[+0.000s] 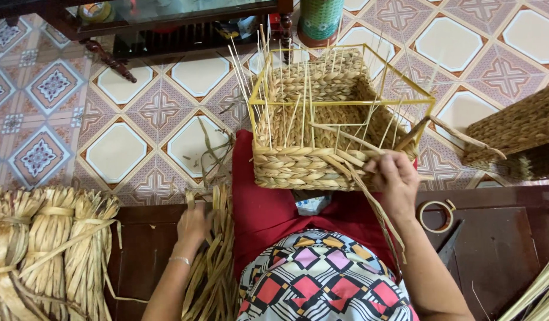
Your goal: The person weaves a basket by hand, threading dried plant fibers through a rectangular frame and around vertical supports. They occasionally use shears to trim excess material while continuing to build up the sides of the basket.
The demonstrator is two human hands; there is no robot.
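While the basket sits on the lap, both hands are busy with fibre.
Basket [322, 160]: half-woven, braided straw walls on a yellow wire frame [345, 102], thin pale stakes standing up from the rim; rests on a red cloth [268, 208] over the knees, above the tiled floor [117, 151].
Right hand [393, 175]: at the basket's near right corner, fingers pinched on flat straw strands [369, 196] that trail down past the wrist.
Left hand [194, 226]: lowered onto a loose pile of straw strips [218, 267] beside the thigh, fingers curled into it; firm grasp cannot be told.
Bundles [48, 249]: tied straw sheaves, far left.
Tape roll [436, 215]: on dark boards, right.
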